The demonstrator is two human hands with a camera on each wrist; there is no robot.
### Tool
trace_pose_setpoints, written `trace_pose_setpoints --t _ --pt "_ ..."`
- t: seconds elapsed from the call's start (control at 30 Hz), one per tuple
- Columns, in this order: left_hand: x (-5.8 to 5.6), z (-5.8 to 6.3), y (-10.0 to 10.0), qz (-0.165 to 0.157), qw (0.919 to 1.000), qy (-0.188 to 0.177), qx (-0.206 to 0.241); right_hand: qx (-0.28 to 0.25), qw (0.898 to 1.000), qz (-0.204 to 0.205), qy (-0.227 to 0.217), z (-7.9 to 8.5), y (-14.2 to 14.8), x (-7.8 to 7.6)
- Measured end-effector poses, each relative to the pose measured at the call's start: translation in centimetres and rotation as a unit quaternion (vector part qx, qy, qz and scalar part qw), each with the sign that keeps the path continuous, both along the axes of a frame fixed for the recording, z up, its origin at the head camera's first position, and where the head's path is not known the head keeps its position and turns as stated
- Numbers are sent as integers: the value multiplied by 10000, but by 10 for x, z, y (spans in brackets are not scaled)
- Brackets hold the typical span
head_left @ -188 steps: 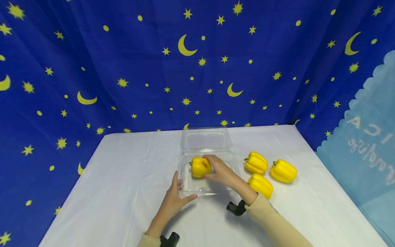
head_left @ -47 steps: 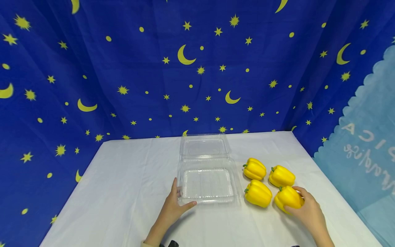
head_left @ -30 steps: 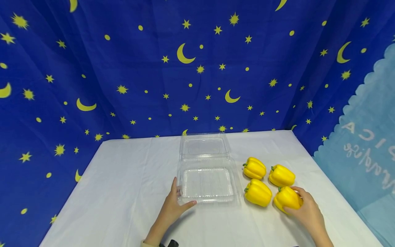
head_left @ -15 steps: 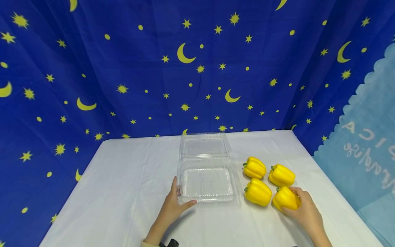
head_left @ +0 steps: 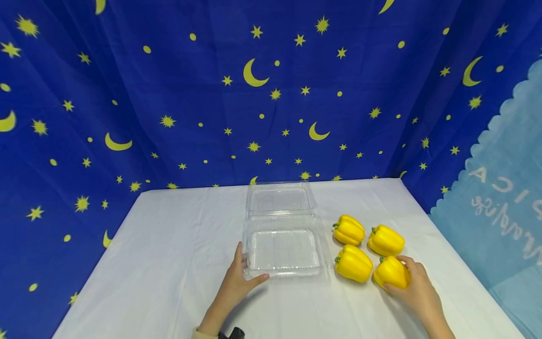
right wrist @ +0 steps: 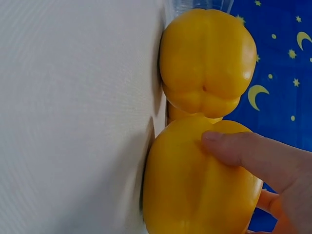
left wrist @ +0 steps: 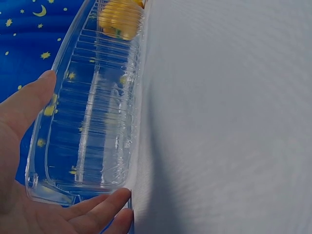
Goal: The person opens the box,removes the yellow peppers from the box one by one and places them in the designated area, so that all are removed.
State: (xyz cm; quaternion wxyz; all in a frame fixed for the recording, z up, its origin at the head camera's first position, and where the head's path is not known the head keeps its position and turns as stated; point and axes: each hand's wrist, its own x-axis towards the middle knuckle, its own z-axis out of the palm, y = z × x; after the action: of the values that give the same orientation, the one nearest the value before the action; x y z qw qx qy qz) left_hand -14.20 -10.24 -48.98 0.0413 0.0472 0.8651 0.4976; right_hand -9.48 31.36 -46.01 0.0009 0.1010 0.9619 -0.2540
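My right hand [head_left: 417, 287] grips a yellow bell pepper [head_left: 390, 273] at the front right of the group, its thumb and fingers on either side. The right wrist view shows the thumb [right wrist: 226, 146] lying on this pepper. Right beside it sits a second yellow bell pepper [head_left: 353, 264]; two more, one to the left [head_left: 348, 230] and one to the right [head_left: 386, 240], lie behind. My left hand [head_left: 238, 278] holds the near left corner of a clear plastic clamshell container [head_left: 283, 272], thumb along the front and fingers at the side. Its lid is folded back and the base is empty.
A white cloth covers the table [head_left: 182, 263]. The container's raised lid [head_left: 280, 200] lies toward the back edge, close to a blue curtain [head_left: 211, 94] with moons and stars. A light blue cloth [head_left: 495, 188] with lettering hangs at the right.
Earlier my right hand had a pepper over the container; now that hand is at the right with the peppers. Over the last second the gripped pepper shifted slightly left. The left hand stays put.
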Motion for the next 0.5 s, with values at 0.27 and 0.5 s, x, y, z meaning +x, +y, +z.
trace_pose_setpoints --t 0.27,0.5 --pt "1 0 -1 55 9999 -15 -98 118 9999 48 -103 3 -3 -2" --pt "1 6 -4 52 9985 67 -532 266 9995 -110 127 9 -5 -2"
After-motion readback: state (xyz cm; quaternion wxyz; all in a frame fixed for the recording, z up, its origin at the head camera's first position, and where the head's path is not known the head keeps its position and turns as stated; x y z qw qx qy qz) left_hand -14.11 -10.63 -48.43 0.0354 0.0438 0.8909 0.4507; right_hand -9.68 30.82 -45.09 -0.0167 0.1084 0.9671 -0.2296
